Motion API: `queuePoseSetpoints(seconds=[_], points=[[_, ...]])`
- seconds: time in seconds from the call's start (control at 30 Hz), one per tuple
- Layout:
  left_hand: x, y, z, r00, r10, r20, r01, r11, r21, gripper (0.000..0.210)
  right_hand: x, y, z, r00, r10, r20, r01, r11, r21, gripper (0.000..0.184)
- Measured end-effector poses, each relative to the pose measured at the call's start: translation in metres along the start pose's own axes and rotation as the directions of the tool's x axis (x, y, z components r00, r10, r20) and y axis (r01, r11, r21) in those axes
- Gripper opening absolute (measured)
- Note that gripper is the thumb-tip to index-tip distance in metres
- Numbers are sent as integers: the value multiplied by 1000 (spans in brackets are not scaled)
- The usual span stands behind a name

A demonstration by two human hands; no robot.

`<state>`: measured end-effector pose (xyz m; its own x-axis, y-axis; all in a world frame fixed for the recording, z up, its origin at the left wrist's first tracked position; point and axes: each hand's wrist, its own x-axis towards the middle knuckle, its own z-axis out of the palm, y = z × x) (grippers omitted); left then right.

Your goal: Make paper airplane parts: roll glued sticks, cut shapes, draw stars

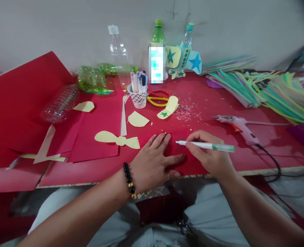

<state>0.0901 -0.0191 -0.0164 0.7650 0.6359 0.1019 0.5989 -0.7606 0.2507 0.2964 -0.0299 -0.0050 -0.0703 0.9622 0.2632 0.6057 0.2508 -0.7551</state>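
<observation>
My right hand point(211, 154) grips a white marker pen point(203, 145) with a green end. Its tip touches or hovers just over a red paper sheet point(190, 166) at the table's front edge, beside faint dark lines drawn there. Flat on the same sheet lies my left hand point(158, 157), fingers spread, a black bead bracelet at the wrist. Left of it rests a yellow propeller-shaped paper cutout point(121, 140). Farther back are a yellow paper scrap point(138, 119) and a curved yellow strip point(168, 108) bearing a green star.
A cup point(138, 97) of pens stands near yellow- and red-handled scissors point(158, 99). To the right lie a pink glue gun point(238, 127) with its cord and bundled pipe cleaners point(244, 89). Plastic bottles point(60, 103) and red sheets point(97, 127) occupy the left; a lit phone point(156, 63) leans behind.
</observation>
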Motion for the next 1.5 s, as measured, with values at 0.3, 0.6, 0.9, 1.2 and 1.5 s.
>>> queuePoseSetpoints(seconds=[0.3, 0.6, 0.9, 1.2, 1.5], points=[[0, 1, 0, 1000, 5, -4, -5, 1000, 21, 49, 4, -3, 4, 998, -24, 61, 29, 996, -79, 6], [0, 0, 1, 1000, 0, 7, 0, 1000, 13, 50, 0, 1, -11, 999, 19, 32, -14, 989, -146, 8], [-1, 0, 0, 1000, -3, 14, 3, 1000, 5, 49, -7, 8, -30, 997, 82, 14, -78, 984, -161, 10], [0, 1, -1, 1000, -9, 22, 8, 1000, 24, 49, -9, 10, -31, 998, 40, -43, -46, 986, -162, 6], [-1, 1, 0, 1000, -15, 23, 14, 1000, 16, 49, -5, 11, -25, 999, 34, -10, -35, 985, -170, 7]])
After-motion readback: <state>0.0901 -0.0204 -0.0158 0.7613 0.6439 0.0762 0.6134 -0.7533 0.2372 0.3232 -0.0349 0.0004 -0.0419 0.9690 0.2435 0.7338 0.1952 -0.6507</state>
